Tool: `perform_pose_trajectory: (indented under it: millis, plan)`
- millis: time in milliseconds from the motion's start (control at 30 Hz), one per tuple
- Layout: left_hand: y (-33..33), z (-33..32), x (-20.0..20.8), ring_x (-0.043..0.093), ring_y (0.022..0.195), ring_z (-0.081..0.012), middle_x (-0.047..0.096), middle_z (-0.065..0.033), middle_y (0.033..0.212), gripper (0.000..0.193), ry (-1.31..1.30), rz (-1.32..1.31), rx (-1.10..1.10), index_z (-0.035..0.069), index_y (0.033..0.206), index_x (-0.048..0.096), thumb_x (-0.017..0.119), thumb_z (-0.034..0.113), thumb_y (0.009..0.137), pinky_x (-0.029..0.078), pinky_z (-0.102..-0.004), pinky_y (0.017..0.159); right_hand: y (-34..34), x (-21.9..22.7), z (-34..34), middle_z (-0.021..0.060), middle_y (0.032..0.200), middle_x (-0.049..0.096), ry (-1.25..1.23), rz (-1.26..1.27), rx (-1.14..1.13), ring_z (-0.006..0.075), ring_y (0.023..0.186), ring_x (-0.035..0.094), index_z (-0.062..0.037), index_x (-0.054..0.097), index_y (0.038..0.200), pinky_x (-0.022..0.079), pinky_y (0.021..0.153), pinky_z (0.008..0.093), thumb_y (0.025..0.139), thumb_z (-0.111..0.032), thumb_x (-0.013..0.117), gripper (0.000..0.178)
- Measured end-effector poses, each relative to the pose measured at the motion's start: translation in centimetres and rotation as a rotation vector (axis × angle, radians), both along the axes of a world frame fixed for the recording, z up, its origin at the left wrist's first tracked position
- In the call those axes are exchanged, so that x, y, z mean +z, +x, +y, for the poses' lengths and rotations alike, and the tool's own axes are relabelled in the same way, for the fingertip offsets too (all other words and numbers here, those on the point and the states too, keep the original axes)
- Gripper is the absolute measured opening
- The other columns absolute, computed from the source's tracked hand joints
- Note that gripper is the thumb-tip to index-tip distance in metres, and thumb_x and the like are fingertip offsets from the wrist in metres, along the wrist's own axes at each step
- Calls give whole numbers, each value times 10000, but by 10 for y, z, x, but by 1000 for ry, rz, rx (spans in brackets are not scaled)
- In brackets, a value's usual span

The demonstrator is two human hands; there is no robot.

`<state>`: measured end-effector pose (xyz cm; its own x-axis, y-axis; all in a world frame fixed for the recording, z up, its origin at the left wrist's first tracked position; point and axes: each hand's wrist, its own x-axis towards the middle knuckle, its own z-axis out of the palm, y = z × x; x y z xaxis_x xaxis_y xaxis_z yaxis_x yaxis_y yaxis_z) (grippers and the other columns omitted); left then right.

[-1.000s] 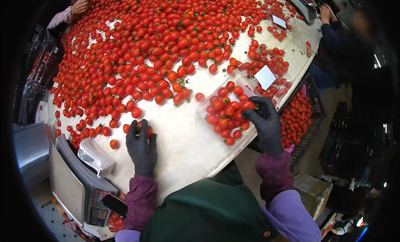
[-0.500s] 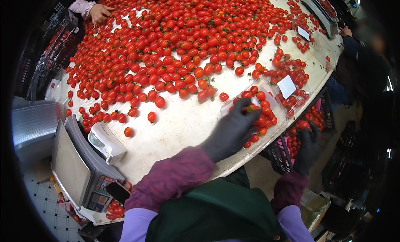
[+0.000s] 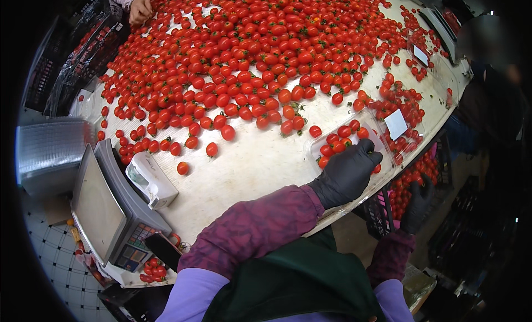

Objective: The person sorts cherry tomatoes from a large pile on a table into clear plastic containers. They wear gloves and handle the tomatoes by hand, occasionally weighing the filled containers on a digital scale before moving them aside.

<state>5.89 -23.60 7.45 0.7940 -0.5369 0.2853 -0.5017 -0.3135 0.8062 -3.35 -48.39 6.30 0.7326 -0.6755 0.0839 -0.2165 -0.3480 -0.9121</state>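
From my feed, the fingers [image 3: 370, 151] of my left hand [image 3: 348, 175], in a black glove, curl down over the near rim of a clear plastic punnet [image 3: 350, 147], pressing on it rather than closed round it; cherry tomatoes [image 3: 338, 139] fill the punnet under my fingertips. It sits at the right of centre of the frame, on the near edge of the pale table [image 3: 260, 167]. My right hand [image 3: 417, 205], also gloved, hangs below the table edge at lower right beside a dark crate of tomatoes [image 3: 413, 180]; I cannot tell whether it grips anything. Just right of the punnet lie more filled punnets with white labels [image 3: 396, 124]. A great heap of loose tomatoes [image 3: 260, 50] covers the upper frame. At lower left stand a weighing scale [image 3: 102, 211] and a white label dispenser [image 3: 149, 178]. Another person's hand [image 3: 138, 10] reaches in at upper left.
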Motion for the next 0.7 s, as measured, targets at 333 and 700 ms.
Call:
perform_pose_trajectory:
  millis: [333,700]
  plan:
    - [-14,25,-1,575,803,-212,510,-71,928,259,-409,309,36,87,1056,548,528,7,810,470,-310,682,12,35,56,48,886,555,101,-36,44,130,756,554,-28,539,1046,455,674,230,818,-113,597,250]
    - [-23,46,28,544,981,-278,567,-119,1083,438,-181,4,62,56,1121,547,657,-31,706,438,-350,848,42,62,124,50,857,575,749,357,796,109,724,582,2,501,1145,479,612,238,877,-186,569,334]
